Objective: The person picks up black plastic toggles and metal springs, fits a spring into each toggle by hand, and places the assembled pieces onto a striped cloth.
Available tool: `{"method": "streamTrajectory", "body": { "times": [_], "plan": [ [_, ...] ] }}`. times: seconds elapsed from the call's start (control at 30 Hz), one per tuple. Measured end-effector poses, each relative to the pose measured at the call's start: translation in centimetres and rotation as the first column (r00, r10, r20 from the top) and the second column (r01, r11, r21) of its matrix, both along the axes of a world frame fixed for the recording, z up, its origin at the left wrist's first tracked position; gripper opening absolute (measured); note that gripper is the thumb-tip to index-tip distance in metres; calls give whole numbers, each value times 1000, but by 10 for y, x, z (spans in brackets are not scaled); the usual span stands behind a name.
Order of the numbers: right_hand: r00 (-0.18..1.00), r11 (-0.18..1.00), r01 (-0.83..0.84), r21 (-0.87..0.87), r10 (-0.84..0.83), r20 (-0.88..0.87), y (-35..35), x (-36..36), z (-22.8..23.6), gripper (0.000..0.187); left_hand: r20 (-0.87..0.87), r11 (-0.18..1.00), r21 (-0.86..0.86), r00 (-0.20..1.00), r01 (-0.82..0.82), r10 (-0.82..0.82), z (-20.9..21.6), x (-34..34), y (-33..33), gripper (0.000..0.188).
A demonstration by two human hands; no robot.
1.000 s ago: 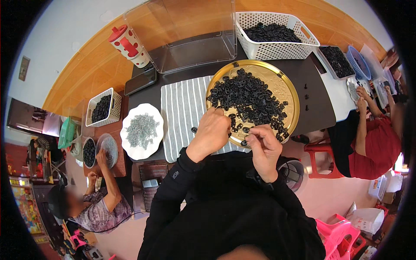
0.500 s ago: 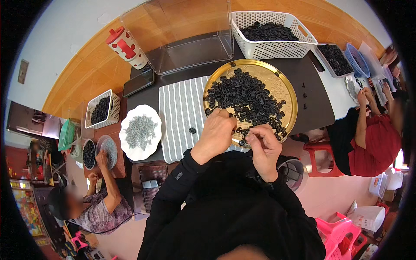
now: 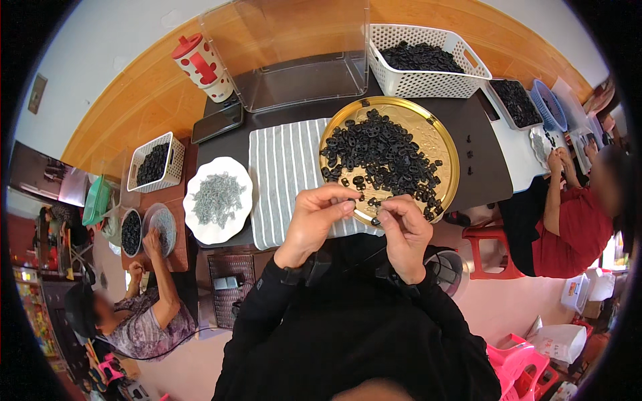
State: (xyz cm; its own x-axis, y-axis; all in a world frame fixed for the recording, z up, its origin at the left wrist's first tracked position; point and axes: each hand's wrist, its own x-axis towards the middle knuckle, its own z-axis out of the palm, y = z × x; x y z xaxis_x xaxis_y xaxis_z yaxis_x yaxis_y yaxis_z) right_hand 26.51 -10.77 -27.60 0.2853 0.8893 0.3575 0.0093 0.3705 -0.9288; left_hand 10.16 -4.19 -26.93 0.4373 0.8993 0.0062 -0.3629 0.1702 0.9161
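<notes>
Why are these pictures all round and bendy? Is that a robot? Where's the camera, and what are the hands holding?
There's no robot here, just a person using two bare hands. The camera sits on the person's head and looks down. Its wide fisheye lens makes straight edges curve, so everything looks round.

On the dark table is a gold tray with a pile of black pieces. Beside it lie a striped cloth and a white plate of clear bits. Farther back are a cup and a white basket.

The right hand seems to pinch one small black piece. The left hand has its fingertips together, but I can't tell if anything is between them.
</notes>
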Motion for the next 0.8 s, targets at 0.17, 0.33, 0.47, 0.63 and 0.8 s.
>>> {"method": "streamTrajectory", "body": {
  "times": [0.17, 0.33, 0.47, 0.63, 0.8],
  "plan": [
    [994, 996, -88, 30, 90, -63, 5, -28, 5, 12, 164, 981, -193, 986, 8, 24, -5, -17, -24, 19],
    [995, 994, -92, 58, 89, 43, 10, -44, 4, 14, 175, 985, -156, 979, -78, 105, -10, -25, -32, 19],
    [992, 997, -69, 35, 65, 111, 10, -50, 0, 14, 147, 981, -93, 972, -168, 181, -17, -29, -35, 19],
    [993, 997, -70, 44, 65, 102, 11, -56, -1, 16, 191, 977, -139, 963, -164, 189, -17, -30, -37, 19],
    [991, 996, -68, 57, 61, 122, 11, -59, -3, 16, 216, 976, -130, 956, -175, 200, -22, -31, -38, 19]
  ]
}}
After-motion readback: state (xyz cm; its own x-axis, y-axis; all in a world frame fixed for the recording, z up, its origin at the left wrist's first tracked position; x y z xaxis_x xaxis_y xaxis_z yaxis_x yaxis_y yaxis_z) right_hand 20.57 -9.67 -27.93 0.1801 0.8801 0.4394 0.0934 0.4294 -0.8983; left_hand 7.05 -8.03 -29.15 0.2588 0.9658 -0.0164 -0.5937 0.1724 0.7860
